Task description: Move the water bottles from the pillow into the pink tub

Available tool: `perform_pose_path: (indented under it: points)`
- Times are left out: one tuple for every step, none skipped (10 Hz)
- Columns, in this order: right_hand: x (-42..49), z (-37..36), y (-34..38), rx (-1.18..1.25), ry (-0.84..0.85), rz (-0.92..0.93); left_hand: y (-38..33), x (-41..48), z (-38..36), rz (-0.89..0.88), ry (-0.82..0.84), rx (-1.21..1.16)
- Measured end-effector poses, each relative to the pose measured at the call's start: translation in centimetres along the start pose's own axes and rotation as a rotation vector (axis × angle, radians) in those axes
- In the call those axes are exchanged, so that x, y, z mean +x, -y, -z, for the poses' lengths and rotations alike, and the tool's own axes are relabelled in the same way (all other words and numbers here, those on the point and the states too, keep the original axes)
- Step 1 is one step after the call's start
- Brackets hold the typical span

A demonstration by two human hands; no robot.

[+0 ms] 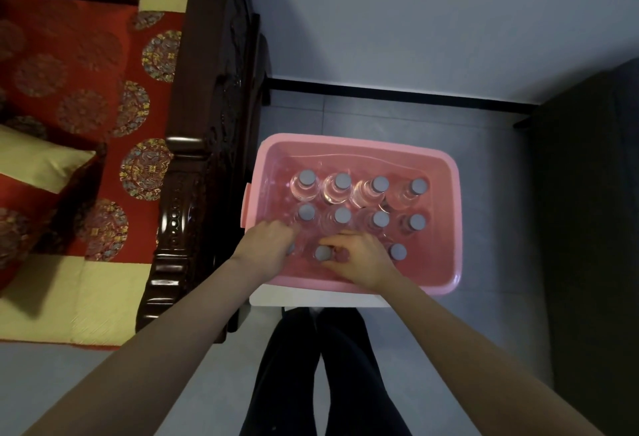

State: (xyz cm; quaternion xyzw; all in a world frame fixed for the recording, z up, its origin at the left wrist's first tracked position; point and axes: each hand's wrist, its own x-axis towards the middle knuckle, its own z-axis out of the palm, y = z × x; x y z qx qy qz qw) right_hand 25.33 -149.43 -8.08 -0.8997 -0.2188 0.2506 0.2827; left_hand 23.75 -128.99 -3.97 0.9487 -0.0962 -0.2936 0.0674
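The pink tub (446, 172) stands on a low white stand in front of me. Several clear water bottles with grey caps stand upright in it: a back row (342, 180), a middle row (380, 218), and a single one at the front right (397, 251). My left hand (268, 245) reaches into the tub's front left corner, fingers closed around a bottle whose cap (291, 249) peeks out. My right hand (361, 257) is curled on the neighbouring front-row bottle (323, 253). The gold and red pillow (41, 166) lies on the sofa at the left, with no bottles on it.
A dark carved wooden sofa arm (179, 214) stands between the pillow and the tub. The white stand (321, 299) shows under the tub's front rim. Dark furniture (587, 228) fills the right side. My legs in black trousers (321, 366) are below the tub on grey floor.
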Motion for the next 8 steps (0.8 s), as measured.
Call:
perform_pose_path:
  points:
    - [0.1, 0.2, 0.6, 0.060, 0.006, -0.100, -0.4, 0.2, 0.8, 0.019, 0.075, -0.012]
    - [0.4, 0.2, 1.1, 0.074, -0.002, -0.163, -0.5, 0.8, 1.2, 0.049, 0.124, -0.043]
    - [0.7, 0.2, 1.0, 0.126, -0.016, -0.233, -0.8, 1.3, 1.1, 0.086, 0.127, -0.052]
    - [0.9, 0.0, 0.7, 0.161, -0.008, -0.261, -0.9, 1.7, 0.6, 0.115, 0.122, -0.077]
    - [1.1, 0.3, 1.0, 0.156, 0.004, -0.270, -0.6, 2.2, 0.4, 0.122, 0.126, -0.112]
    - [0.8, 0.5, 1.1, 0.111, 0.029, -0.264, -0.3, 2.4, 0.2, 0.120, 0.135, -0.141]
    - [-0.1, 2.3, 1.7, 0.119, -0.059, -0.275, 0.0, 2.0, 0.1, 0.107, 0.196, -0.148]
    - [-1.0, 6.7, 2.3, 0.171, -0.287, -0.317, 0.7, 1.4, 2.1, 0.076, 0.165, -0.197]
